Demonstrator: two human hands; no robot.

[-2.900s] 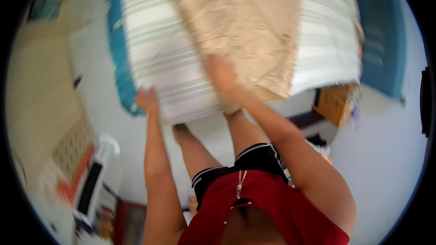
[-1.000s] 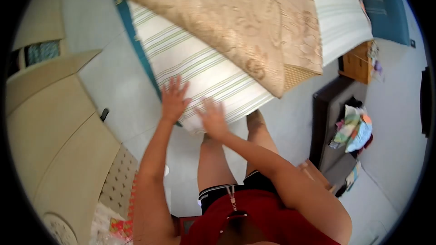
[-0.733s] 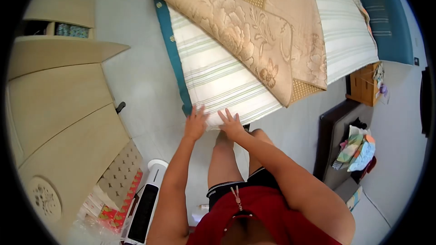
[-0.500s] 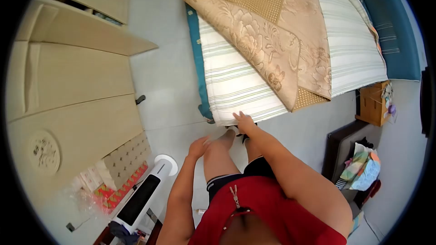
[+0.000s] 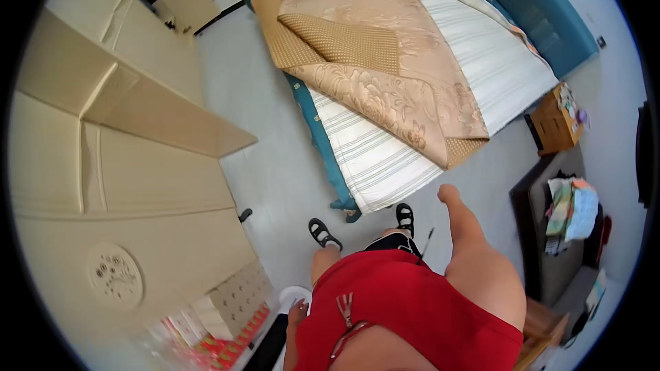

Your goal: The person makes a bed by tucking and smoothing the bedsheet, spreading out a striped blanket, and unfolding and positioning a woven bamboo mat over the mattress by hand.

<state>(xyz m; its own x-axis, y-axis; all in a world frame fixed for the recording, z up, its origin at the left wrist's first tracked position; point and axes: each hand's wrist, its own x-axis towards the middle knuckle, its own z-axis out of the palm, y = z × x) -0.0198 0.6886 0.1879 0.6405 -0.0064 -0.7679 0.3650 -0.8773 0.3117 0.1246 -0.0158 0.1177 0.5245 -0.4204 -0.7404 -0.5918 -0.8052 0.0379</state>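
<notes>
My right hand [image 5: 448,193] hangs in the air just off the near corner of the bed, touching nothing I can see; its fingers are foreshortened and hard to read. Low beside my body, my left hand [image 5: 298,312] hangs loosely with fingers apart, over the round white base [image 5: 294,295] of a tower fan. On the bed lies a white sheet with thin stripes [image 5: 378,165]. A beige floral bed mat [image 5: 385,99] covers much of it, one corner folded back to show its woven gold underside [image 5: 354,48].
Cream wardrobes [image 5: 158,171] line the left, one door [image 5: 185,113] standing out into the floor. Gift boxes [image 5: 240,295] sit below. To the right are a wooden nightstand [image 5: 554,125] and a dark bench [image 5: 533,199] with folded clothes [image 5: 572,209]. My black sandals [image 5: 323,233] are on the grey floor.
My right hand has left the sheet's near corner and moved right. My left hand has dropped from beside my knee toward the fan. My body is more upright and farther from the bed.
</notes>
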